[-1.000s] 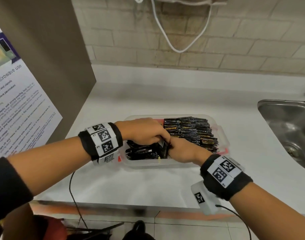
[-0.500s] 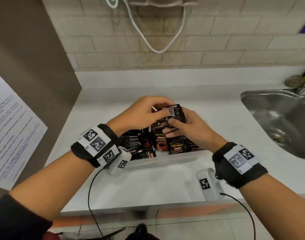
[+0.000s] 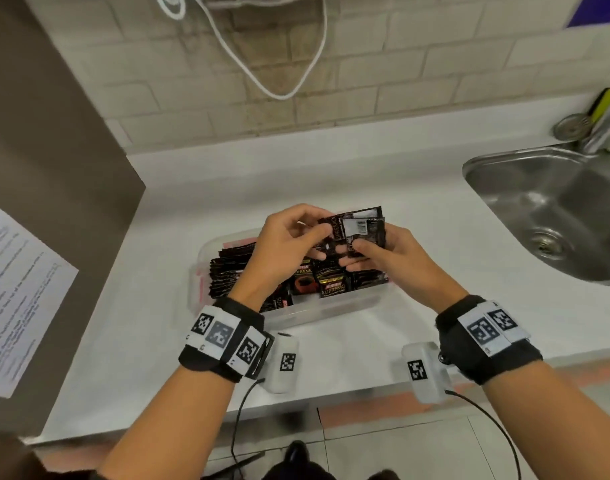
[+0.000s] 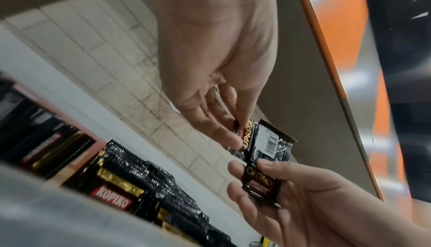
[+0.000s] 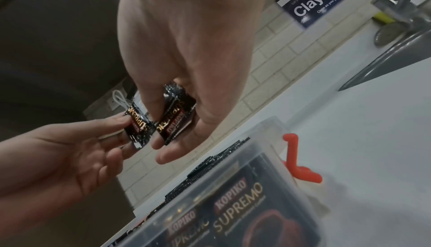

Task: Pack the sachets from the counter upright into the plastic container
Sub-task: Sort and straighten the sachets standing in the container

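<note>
Both hands are raised above the plastic container (image 3: pixel 331 308): left hand (image 3: pixel 286 247) pinches one black sachet (image 3: pixel 334 226); right hand (image 3: pixel 397 258) pinches the overlapping sachet (image 3: pixel 366 233); more sachets fill the container

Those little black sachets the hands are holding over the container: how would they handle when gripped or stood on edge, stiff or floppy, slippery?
The sachets look thin and glossy, so probably light and a little slippery; the left hand and right hand hold them with fingertip pinches. They keep flat, so likely semi-stiff. Alone they would probably tip; those in the plastic container lean on each other.
</note>
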Motion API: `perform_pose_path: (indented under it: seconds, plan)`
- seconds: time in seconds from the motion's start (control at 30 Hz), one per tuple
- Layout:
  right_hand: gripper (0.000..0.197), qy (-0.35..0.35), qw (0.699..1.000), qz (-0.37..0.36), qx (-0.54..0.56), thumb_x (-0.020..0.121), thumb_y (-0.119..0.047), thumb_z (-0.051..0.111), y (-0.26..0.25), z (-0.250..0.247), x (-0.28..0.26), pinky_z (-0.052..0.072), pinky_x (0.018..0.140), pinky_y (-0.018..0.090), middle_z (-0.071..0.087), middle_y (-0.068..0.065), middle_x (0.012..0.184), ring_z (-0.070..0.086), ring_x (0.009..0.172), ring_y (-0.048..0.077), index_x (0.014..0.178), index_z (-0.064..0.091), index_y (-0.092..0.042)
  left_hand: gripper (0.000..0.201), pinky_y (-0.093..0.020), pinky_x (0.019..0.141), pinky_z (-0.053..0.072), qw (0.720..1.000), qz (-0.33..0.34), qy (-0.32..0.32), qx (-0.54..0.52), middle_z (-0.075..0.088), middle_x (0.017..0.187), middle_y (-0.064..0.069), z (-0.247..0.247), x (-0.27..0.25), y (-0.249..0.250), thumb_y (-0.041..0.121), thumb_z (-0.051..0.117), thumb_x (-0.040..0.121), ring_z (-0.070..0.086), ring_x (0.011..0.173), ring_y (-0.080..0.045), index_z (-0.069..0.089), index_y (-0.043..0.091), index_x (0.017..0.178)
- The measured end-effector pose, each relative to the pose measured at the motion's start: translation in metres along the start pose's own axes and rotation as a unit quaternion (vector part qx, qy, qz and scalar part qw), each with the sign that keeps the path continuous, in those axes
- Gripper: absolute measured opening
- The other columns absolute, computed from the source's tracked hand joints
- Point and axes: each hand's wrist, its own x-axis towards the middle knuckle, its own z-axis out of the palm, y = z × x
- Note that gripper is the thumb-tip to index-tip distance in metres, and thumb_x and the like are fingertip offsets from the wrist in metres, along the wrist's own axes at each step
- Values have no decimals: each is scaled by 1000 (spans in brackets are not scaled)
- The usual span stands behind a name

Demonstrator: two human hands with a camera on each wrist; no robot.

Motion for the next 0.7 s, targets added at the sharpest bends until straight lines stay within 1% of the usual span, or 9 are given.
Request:
perform_pose_path:
  seconds: [0.1,0.2,0.3,0.33,0.4,0.5,0.57,0.63,0.7]
  plan:
    - [25,-3,1000,8,2,101,-4,53,6,-3,0,62,83,37,75,15,104,74,93,31,120,63,-17,14,-26,59,60,999,-19,30,-27,64,103,-20,8,-7,-6,6,65,95,71,77,-20,70,17,102]
    - [26,21,999,9,22,102,-5,51,8,-8,2,62,78,34,76,13,99,73,88,29,125,59,-14,13,-20,54,56,992,-42,102,-55,62,95,-8,9,-12,-11,8,64,97,74,66,-26,67,21,99]
    - [25,40,999,-4,16,104,-6,50,8,-12,5,61,79,33,76,11,100,73,86,26,125,56,-18,11,-17,48,50,984,-60,156,-57,62,86,2,8,-13,-19,10,64,97,74,63,-28,65,20,100]
    - [25,44,999,-9,16,104,-7,48,7,-11,7,61,79,32,75,11,101,72,84,25,125,55,-19,10,-16,45,47,982,-64,169,-55,63,87,4,7,-14,-21,11,65,96,75,64,-27,64,21,100]
    - [25,50,998,-18,27,106,-6,45,4,-10,12,60,73,27,73,11,101,71,79,21,122,54,-23,12,-14,43,44,978,-65,189,-57,66,95,0,8,-15,-27,10,65,95,75,65,-26,62,20,99]
    - [21,59,997,-41,-18,104,-12,51,2,-4,19,57,73,25,70,5,107,70,83,17,118,53,-28,14,-18,55,53,979,-50,183,-74,65,99,-11,10,-17,-35,6,65,95,74,69,-28,59,18,99]
    - [25,50,993,-71,-82,100,-21,62,3,0,21,56,79,27,68,0,111,70,95,17,120,53,-33,15,-21,63,57,981,-24,175,-77,63,99,-9,12,-20,-40,3,65,95,72,78,-29,60,17,97]
    - [31,35,988,-95,-114,96,-18,68,5,3,24,56,85,29,69,-1,112,69,102,19,120,55,-33,16,-27,72,60,983,13,175,-61,63,100,-5,14,-23,-43,1,66,94,69,89,-22,63,16,97]
    - [27,28,984,-117,-135,93,-7,68,5,4,26,56,88,35,70,0,106,68,101,21,113,63,-24,17,-25,79,58,980,46,192,-33,63,105,-8,14,-25,-46,2,68,92,65,92,-10,67,17,97]
